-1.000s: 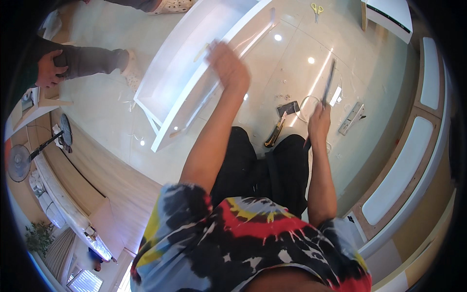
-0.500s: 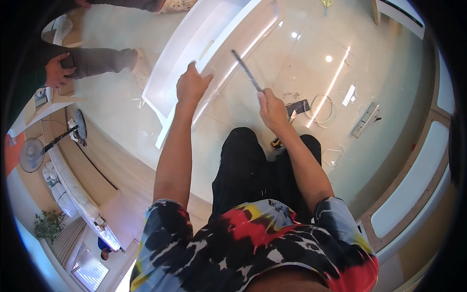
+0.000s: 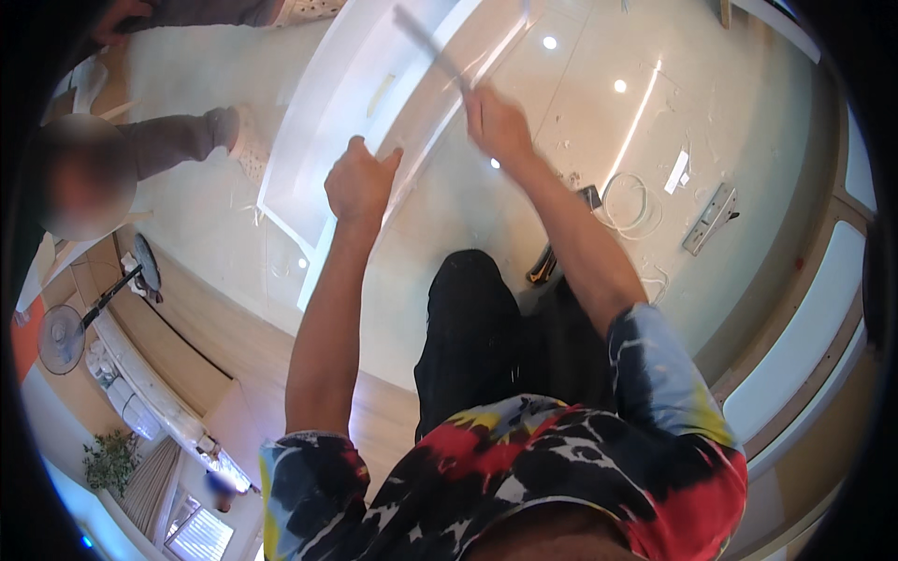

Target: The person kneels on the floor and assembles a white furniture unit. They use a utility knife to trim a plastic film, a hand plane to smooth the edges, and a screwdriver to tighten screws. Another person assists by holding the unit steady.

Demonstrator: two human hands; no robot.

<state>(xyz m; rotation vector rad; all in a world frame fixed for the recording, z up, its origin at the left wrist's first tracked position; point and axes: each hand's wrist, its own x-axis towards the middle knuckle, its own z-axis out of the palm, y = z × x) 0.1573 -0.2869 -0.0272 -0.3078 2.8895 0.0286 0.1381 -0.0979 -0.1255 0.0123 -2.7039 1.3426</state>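
Observation:
A long white tray-like piece (image 3: 313, 122) with raised edges slants across the floor in front of me. My left hand (image 3: 360, 182) is closed over its near edge, thumb raised; the fingertips are hidden. My right hand (image 3: 498, 123) grips one end of a long, thin grey bar (image 3: 426, 39) that looks like a file. The bar is blurred by motion and its free end points up and left, over the white piece. A small yellowish strip (image 3: 381, 93) shows on the white piece beyond my left hand.
By my knees lies a black and yellow utility knife (image 3: 541, 266), near a dark flat object (image 3: 587, 196) and a coiled pale cable (image 3: 625, 208). Further right is a power strip (image 3: 711, 220). Another person's leg (image 3: 178, 145) extends in from the left; a fan (image 3: 64, 338) stands beyond.
My right hand has moved up and left with the bar, which now reaches over the white piece. My left hand stays on the edge. The view has shifted slightly.

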